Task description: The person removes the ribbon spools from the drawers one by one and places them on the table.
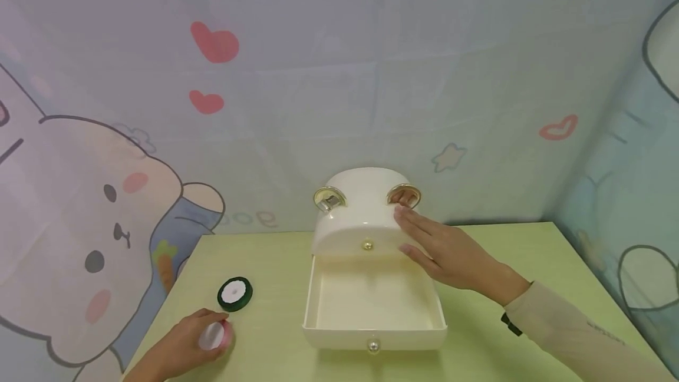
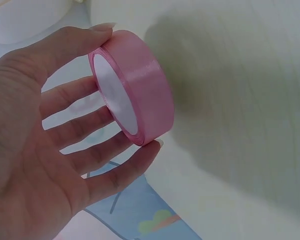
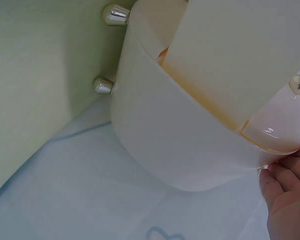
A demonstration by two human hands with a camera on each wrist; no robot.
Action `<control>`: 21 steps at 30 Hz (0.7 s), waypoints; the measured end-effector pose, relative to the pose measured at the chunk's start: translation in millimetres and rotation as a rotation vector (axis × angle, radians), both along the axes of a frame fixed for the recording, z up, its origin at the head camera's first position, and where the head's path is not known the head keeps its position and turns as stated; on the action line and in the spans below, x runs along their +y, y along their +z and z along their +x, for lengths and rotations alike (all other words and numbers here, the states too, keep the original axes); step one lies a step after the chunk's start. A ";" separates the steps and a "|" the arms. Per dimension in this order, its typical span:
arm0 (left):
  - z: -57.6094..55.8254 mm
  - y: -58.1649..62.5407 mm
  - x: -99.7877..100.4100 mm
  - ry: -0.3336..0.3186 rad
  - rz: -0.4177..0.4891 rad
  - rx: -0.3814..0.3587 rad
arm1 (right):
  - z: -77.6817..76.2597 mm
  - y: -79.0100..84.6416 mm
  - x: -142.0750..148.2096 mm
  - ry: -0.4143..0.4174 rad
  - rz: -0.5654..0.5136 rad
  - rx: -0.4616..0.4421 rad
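My left hand [image 1: 183, 343] holds a roll of pink satin ribbon [image 2: 145, 82] with a white core, thumb on one edge and fingertips along the opposite side. It is at the front left of the table, just below a spool of dark green ribbon [image 1: 246, 296]. A glossy white storage box [image 1: 363, 190] with a rounded top stands at the back, its lower drawer [image 1: 373, 338] pulled out, with nothing in it. Against the box's right side rests my right hand [image 1: 451, 255], fingers extended, fingertips just below the right gold-rimmed ring. The right wrist view shows those fingertips at the box's edge.
The box stands on a pale green table [image 1: 270, 264] against a cartoon-printed cloth backdrop [image 1: 297, 75]. A round silver knob [image 1: 373, 345] sticks out from the drawer front, and a gold knob [image 1: 368, 245] sits above on the upper section. Short silver feet [image 3: 104, 85] support the box.
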State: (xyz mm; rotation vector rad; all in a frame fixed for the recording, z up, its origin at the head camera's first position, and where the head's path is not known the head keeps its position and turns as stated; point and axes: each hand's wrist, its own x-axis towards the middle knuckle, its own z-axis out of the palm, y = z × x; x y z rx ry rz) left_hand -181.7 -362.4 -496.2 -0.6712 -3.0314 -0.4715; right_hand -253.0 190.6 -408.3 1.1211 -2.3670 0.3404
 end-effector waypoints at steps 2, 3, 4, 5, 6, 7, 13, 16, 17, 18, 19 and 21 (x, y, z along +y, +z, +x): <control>-0.6 -2.0 0.5 0.005 0.002 0.006 | 0.0 1.1 0.3 -0.005 -0.005 -0.009; -0.7 -2.6 0.7 0.004 0.005 0.006 | 0.2 1.3 0.3 -0.007 -0.007 -0.015; -0.7 -3.0 0.4 0.004 0.005 -0.007 | 0.5 1.5 0.3 -0.009 -0.009 -0.023; -0.6 -3.3 0.1 0.005 0.007 -0.016 | 0.7 1.4 0.1 -0.010 -0.010 -0.030; -0.4 -3.6 -0.1 0.006 0.010 -0.027 | 0.9 1.0 -0.1 -0.010 -0.010 -0.037; 0.3 -4.0 -0.3 0.008 0.014 -0.039 | 1.2 0.2 -0.2 -0.010 -0.011 -0.040; -1.6 -8.6 2.1 0.015 -0.007 -0.088 | 0.4 -1.7 -1.0 -0.003 -0.022 -0.014; -4.5 -9.3 3.5 0.021 -0.019 -0.123 | 0.2 -0.5 -1.0 -0.008 -0.018 -0.016; -5.7 -9.1 3.7 0.025 -0.024 -0.137 | 0.4 -0.3 -0.9 -0.010 -0.016 -0.020; -6.4 -9.1 4.0 0.031 -0.027 -0.145 | 0.5 -0.1 -0.8 -0.011 -0.014 -0.023; -6.9 -9.4 4.0 0.030 -0.027 -0.145 | 0.4 -0.2 -0.7 -0.010 -0.013 -0.018; -8.1 -9.6 4.8 0.035 -0.033 -0.150 | 0.3 -0.1 -0.2 -0.010 -0.012 -0.016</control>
